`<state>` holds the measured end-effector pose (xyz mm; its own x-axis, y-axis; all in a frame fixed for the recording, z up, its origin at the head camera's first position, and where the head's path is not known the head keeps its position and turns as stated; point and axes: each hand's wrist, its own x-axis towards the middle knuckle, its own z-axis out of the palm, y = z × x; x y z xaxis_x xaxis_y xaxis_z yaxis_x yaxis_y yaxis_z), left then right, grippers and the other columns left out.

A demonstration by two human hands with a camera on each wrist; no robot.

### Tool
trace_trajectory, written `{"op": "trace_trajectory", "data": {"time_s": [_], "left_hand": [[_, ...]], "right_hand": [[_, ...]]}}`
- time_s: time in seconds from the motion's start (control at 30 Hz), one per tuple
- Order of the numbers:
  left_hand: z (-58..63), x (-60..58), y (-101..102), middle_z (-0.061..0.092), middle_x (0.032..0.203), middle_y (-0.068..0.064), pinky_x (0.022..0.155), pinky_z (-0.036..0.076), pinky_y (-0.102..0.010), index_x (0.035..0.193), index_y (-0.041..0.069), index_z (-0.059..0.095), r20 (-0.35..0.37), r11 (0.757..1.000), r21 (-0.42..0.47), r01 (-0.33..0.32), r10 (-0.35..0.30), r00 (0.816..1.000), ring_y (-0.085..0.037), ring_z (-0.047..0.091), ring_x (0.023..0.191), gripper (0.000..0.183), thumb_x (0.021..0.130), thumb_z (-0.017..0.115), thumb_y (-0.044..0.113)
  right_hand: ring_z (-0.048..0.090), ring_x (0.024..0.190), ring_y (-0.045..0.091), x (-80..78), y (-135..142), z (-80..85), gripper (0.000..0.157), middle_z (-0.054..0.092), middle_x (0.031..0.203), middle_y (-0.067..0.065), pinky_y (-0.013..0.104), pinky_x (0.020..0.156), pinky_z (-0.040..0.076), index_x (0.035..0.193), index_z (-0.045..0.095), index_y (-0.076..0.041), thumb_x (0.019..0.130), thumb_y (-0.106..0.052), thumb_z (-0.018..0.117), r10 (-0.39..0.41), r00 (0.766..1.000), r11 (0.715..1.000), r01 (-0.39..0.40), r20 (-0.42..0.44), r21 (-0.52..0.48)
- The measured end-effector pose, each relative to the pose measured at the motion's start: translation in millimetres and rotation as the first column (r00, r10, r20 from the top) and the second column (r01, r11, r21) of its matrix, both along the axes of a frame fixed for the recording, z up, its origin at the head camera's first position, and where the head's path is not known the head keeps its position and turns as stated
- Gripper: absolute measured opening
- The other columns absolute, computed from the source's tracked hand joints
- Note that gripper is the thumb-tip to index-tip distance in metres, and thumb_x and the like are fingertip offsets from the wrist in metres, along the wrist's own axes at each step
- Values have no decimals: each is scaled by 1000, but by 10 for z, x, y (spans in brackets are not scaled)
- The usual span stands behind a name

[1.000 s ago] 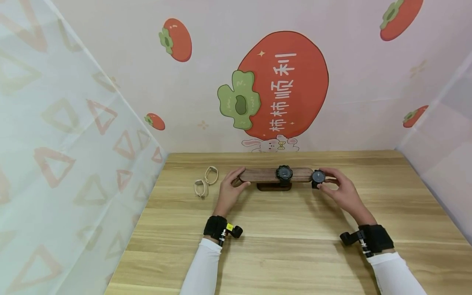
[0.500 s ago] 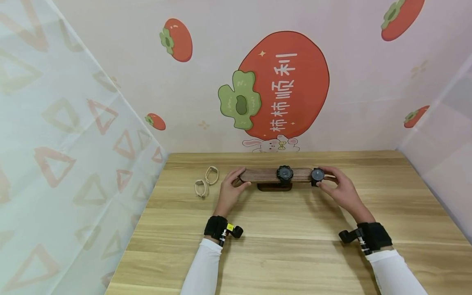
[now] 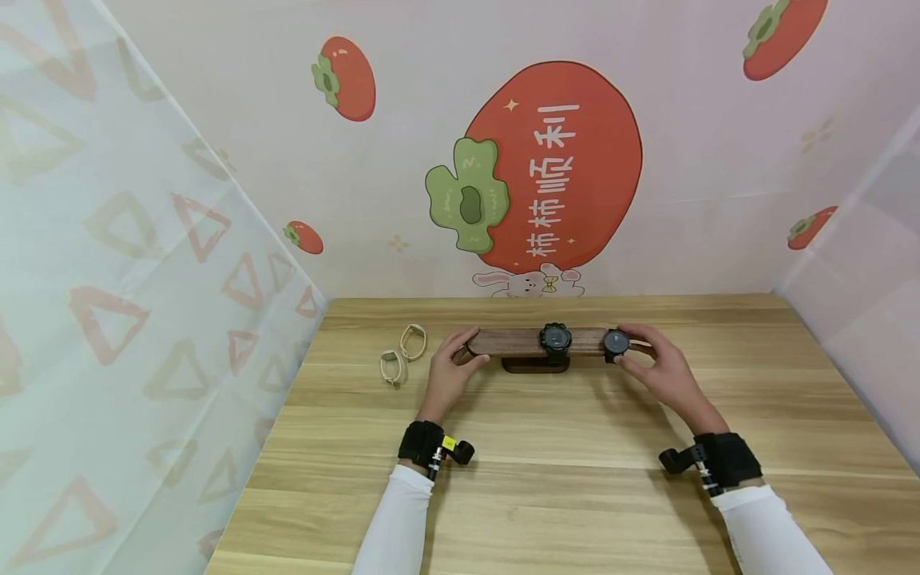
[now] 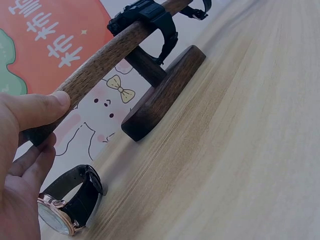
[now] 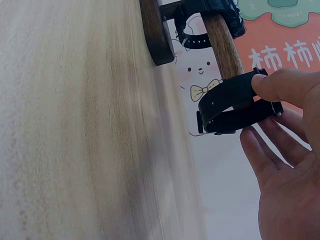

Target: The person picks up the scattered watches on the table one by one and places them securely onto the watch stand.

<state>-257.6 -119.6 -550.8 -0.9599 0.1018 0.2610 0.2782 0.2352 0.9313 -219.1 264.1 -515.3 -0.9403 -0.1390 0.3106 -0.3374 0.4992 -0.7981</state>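
A dark wooden watch stand (image 3: 503, 342) stands near the back of the table, its bar lying crosswise above a short base (image 3: 535, 365). My left hand (image 3: 447, 375) grips the bar's left end between thumb and fingers. At the other end, my right hand (image 3: 664, 369) pinches a black wristwatch (image 3: 616, 343). Its closed strap (image 5: 230, 92) loops around the bar's tip in the right wrist view. A second, chunkier black watch (image 3: 556, 339) hangs on the bar right of its middle. Below the left hand, a rose-gold watch with a dark strap (image 4: 82, 200) rests on the table.
Two pale looped bands (image 3: 390, 366) lie on the wooden table (image 3: 546, 495), left of the left hand. A printed wall (image 3: 388, 176) rises directly behind the table's back edge, with further walls at both sides.
The right hand has shifted slightly left, sliding the pinched watch from the bar's right tip farther onto it. The left hand keeps its grip in place.
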Motion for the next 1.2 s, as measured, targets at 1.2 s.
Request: {"op": "trace_trajectory", "data": {"time_s": [1.2], "left_hand": [[22,1,-10,56,155,-5,120,50,-42,151,13,61,1,1000,-8,4,-4,1000,-31,53,146,61,94,83,15]], "right_hand": [[56,134,41,-133,-62,-93,57,56,148,24,13,109,49,151,53,1,98,-2,76,-1,999,1000,0,39,18]]}}
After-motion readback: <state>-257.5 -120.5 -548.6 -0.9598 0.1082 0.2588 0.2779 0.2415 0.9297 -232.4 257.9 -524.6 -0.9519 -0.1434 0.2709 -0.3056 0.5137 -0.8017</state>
